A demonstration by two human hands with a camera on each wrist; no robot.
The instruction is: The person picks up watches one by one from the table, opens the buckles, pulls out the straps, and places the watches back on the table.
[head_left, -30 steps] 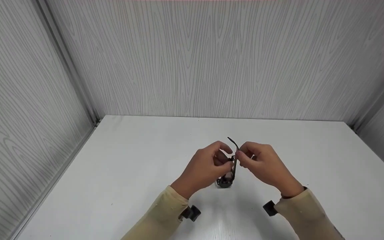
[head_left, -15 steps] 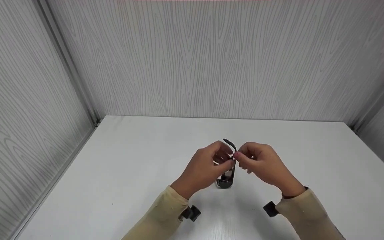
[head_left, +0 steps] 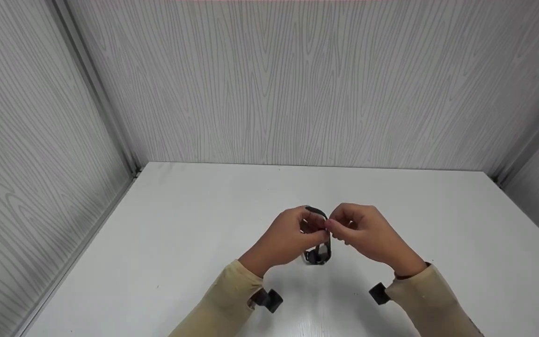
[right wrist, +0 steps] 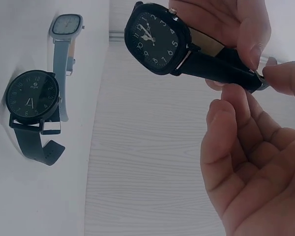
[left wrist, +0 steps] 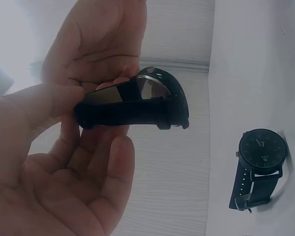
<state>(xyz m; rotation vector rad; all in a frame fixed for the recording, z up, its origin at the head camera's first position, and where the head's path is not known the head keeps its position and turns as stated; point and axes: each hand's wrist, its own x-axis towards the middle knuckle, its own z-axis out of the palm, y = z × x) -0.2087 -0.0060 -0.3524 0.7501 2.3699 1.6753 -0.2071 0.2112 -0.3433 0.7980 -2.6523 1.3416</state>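
Observation:
Both hands hold a black wristwatch above the white table, its strap bent into a loop. Its squarish dark dial with pale numerals faces the camera in the right wrist view. My left hand holds the strap between thumb and fingers. Thumb and forefinger of my right hand pinch the strap close to the metal buckle. The fingers partly cover the buckle area in the head view.
A round black watch lies on the white surface in both wrist views. Beside it, in the right wrist view, lies a watch with a blue-grey strap. Wood-patterned panels stand behind the white table.
The strap end that stuck up beyond the fingers has swung left and down, curving over the left hand's fingertips. My right hand has shifted slightly left with it.

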